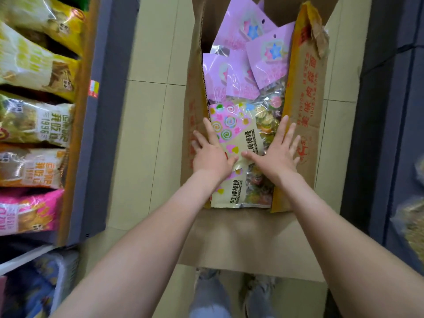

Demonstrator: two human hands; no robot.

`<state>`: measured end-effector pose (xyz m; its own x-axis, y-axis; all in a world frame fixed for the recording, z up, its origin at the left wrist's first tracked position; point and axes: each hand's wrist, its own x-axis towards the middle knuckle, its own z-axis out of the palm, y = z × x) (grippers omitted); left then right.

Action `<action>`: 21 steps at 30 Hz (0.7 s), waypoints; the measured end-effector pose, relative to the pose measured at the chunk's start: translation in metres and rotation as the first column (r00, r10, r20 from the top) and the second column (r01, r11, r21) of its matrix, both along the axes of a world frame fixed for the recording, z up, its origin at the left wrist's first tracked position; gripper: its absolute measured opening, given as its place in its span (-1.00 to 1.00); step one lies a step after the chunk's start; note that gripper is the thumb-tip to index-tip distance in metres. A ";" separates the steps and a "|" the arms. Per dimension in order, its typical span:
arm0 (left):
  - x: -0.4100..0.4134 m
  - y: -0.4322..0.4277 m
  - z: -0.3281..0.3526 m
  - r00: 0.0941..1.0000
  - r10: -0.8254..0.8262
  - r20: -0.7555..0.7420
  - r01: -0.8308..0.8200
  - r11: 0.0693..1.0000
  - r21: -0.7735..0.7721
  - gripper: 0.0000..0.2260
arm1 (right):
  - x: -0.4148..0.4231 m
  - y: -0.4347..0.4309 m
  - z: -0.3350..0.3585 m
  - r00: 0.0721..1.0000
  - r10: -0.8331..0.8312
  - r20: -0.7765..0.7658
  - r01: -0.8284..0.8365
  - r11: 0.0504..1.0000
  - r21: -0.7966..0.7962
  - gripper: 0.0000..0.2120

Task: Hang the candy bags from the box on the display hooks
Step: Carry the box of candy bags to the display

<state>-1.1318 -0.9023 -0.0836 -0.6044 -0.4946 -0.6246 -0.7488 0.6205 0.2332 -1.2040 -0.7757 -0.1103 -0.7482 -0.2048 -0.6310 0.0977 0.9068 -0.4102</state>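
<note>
Nearest the camera, the person's shoes stand on the tiled floor right behind the near flap of the cardboard box. This puts the open box within easy reach.

Both forearms stretch forward over that flap. The left hand and right hand lie flat with fingers straight and spread, so each grip is wide and holds nothing. They frame the top lollipop bag from either side, both thumbs over its printed face. This looks like the start of a two-sided pickup, though whether the palms press the bag or hover just above it cannot be told.

A second lollipop bag lies beneath, nearer the flap. Further into the box, purple-headed candy bags are piled loosely with their punched hanging holes showing. All the candy is in the box and nothing has been hung yet.

To the left, shelf snack bags stand in a row. No display hooks are in view.
</note>
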 end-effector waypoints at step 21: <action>0.007 0.006 0.207 0.988 -0.106 0.112 0.083 0.978 0.191 -0.42 | 0.036 0.019 0.240 0.995 0.005 0.102 -0.002 0.999 -0.035 -0.25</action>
